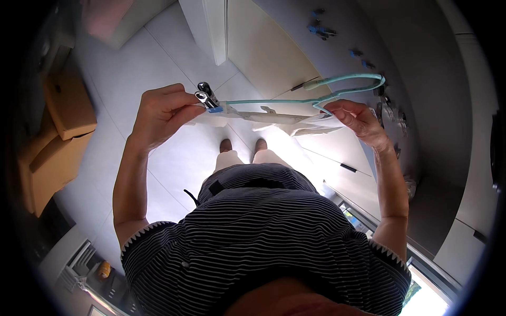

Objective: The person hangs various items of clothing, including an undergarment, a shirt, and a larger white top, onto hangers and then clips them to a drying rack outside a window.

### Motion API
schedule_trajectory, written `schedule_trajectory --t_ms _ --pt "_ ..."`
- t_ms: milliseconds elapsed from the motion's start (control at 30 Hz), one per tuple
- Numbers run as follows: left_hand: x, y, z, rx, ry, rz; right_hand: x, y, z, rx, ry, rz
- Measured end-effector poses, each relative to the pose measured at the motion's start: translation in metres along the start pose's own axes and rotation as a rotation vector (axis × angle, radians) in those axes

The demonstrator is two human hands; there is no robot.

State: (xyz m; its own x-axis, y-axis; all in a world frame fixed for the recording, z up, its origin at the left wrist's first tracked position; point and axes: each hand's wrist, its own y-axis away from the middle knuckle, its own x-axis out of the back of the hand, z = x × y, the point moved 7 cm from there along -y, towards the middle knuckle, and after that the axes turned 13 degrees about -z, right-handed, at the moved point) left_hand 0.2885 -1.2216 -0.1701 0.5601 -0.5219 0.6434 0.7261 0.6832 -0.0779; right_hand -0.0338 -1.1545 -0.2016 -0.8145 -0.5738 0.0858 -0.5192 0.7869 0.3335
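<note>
A turquoise wire hanger (272,102) spans the space between my hands, its hook curving over to the right. Thin, whitish translucent material (316,127) hangs along it. At the hanger's left end, a silver metal clip with blue edging (208,98) grips the hanger and the material. My left hand (162,112) pinches the material's edge, fingertips right against this clip. With thumb and fingers, my right hand (357,122) holds the material's other end, next to the bend of the hanger. Exactly what lies under the right fingers is hidden.
Several blue-edged clips (322,31) lie scattered on the dark countertop (355,23) at the right. Pale cabinet fronts (269,43) with dark handles run beneath it. Brown cardboard boxes (71,106) stand at the left, on or above the tiled floor (118,71).
</note>
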Motion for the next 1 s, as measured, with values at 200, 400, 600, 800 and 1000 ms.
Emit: schedule_trajectory --t_ms 200,400,600,800,1000 --pt "0.012 0.011 -0.015 0.137 0.124 0.041 0.004 0.000 0.007 -0.029 0.152 0.128" --pt "0.033 0.017 -0.028 0.126 0.119 0.025 -0.006 -0.015 -0.017 0.226 -0.051 0.178" --pt "0.066 0.027 0.039 0.127 -0.303 0.240 -0.013 -0.031 -0.041 0.282 0.141 0.178" --pt "0.008 -0.024 0.067 -0.034 -0.099 0.072 -0.027 -0.044 -0.052 0.256 0.225 0.134" --pt "-0.009 -0.029 0.058 -0.017 0.062 -0.007 -0.023 -0.036 -0.044 0.287 0.269 -0.035"
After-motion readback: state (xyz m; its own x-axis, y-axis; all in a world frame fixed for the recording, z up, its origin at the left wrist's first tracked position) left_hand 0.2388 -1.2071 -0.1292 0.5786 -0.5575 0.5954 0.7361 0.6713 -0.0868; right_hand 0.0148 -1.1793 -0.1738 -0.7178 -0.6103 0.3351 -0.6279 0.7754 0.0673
